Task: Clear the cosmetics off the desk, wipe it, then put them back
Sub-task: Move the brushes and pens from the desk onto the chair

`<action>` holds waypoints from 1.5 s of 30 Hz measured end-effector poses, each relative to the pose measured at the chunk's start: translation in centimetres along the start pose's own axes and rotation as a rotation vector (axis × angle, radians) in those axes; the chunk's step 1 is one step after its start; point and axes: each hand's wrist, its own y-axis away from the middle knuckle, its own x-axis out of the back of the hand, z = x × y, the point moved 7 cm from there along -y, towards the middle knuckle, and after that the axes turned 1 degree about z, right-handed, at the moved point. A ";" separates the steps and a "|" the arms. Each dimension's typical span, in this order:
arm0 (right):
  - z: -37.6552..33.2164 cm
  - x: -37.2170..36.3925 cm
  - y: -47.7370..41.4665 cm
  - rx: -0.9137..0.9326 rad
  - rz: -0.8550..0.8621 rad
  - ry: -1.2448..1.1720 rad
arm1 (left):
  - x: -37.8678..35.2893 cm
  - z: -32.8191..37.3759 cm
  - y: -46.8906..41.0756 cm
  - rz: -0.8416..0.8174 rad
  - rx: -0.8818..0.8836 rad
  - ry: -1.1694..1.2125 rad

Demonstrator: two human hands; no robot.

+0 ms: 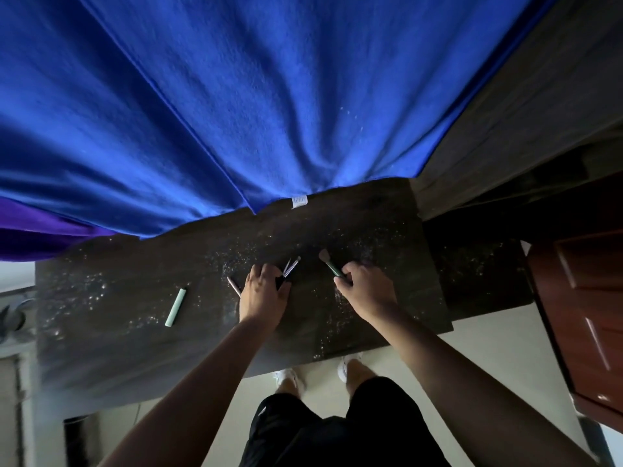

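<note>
Dark desk (118, 348), dusted with pale specks: I judge clearing is underway, with wiping and returning both left. My left hand (263, 298) curls round a bundle of slim brushes (292, 265). My right hand (365, 291) pinches a green-handled brush (331, 267), bristles pointing away and leftward. A mint tube (176, 306) lies at left, lengthwise near-to-far.

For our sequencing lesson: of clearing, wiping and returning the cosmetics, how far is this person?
Done: nothing finished. In hand: left hand grips thin brushes, right hand a green-handled brush. Left: mint tube lies on the speckled desk, which looks unwiped; returning everything.
</note>
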 end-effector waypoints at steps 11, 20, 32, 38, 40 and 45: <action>-0.3 -0.5 0.2 -0.054 -0.021 -0.014 | -0.1 -1.7 0.4 -0.022 -0.020 -0.101; 1.1 3.1 5.5 -0.244 0.241 -0.430 | 4.9 -0.3 0.1 0.070 -0.156 0.134; 3.4 11.6 23.3 -0.407 0.852 -1.090 | 9.3 16.4 9.2 -0.255 -0.666 0.728; 8.8 15.5 38.0 -0.353 1.153 -1.174 | 5.8 25.3 22.5 -0.489 -0.846 0.768; 11.7 15.8 43.6 -0.379 1.253 -1.181 | 4.2 27.5 28.2 -0.568 -0.928 0.766; 19.8 12.8 58.4 -0.488 1.438 -1.182 | -3.4 30.6 42.6 -0.699 -1.055 0.686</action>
